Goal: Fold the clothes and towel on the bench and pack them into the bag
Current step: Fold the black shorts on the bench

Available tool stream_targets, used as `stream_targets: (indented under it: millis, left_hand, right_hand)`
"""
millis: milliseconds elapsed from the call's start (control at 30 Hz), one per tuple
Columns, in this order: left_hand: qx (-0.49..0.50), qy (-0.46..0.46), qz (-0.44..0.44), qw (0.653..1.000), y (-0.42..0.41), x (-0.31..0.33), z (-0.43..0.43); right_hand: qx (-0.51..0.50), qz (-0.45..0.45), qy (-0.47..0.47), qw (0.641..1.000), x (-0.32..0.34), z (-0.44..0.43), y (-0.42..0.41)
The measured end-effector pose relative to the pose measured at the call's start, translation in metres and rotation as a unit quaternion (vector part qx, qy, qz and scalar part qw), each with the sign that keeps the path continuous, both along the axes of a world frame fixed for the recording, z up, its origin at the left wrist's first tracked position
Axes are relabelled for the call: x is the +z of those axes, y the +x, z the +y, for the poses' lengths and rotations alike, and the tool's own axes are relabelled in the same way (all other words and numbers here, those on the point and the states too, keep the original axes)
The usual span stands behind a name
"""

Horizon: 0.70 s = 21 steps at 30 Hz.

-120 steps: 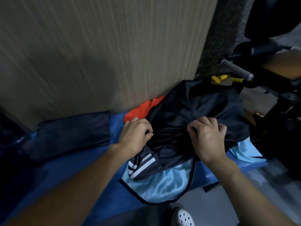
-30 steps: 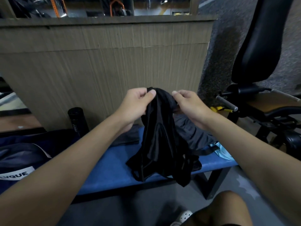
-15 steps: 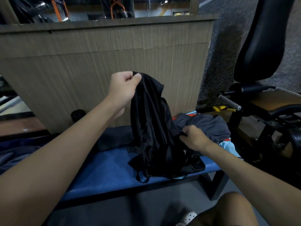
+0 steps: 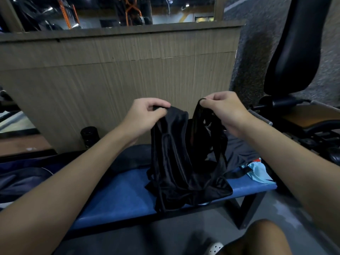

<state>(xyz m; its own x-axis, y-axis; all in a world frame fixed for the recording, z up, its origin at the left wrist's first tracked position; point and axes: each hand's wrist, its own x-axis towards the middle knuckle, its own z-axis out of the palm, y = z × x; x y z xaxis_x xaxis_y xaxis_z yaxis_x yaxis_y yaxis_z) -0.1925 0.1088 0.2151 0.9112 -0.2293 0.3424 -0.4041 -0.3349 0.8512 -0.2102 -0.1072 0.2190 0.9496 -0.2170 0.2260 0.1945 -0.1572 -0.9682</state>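
The left hand (image 4: 147, 115) pinches one top edge of the black garment (image 4: 173, 162) and the right hand (image 4: 227, 111) pinches the other. This hold appears intended to spread the piece and locate its edges before folding. The garment is thin, glossy and limp, hanging in vertical creases in front of a grey garment (image 4: 239, 150), its lower end bunched on the blue bench (image 4: 255, 186).
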Motion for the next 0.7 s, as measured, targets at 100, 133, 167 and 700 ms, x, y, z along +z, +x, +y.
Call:
stream_targets:
  millis: [100,133,167,700]
  left_hand:
    - [-0.038,-0.006,0.005,0.999,-0.009,-0.001,-0.012]
    - [-0.038,-0.006,0.003,0.999,-0.012,-0.002,-0.017]
    - [-0.033,-0.003,-0.003,0.999,-0.014,-0.003,-0.022]
    - [0.083,-0.165,0.061,0.981,-0.006,-0.011,-0.03]
  right_hand:
    - [0.047,0.01,0.019,0.999,0.007,0.013,-0.001]
    - [0.064,0.018,0.027,0.997,0.008,0.017,-0.002]
    - [0.082,0.022,0.032,0.996,0.008,0.021,-0.002]
    - [0.075,0.088,-0.116,0.987,-0.02,0.016,-0.003]
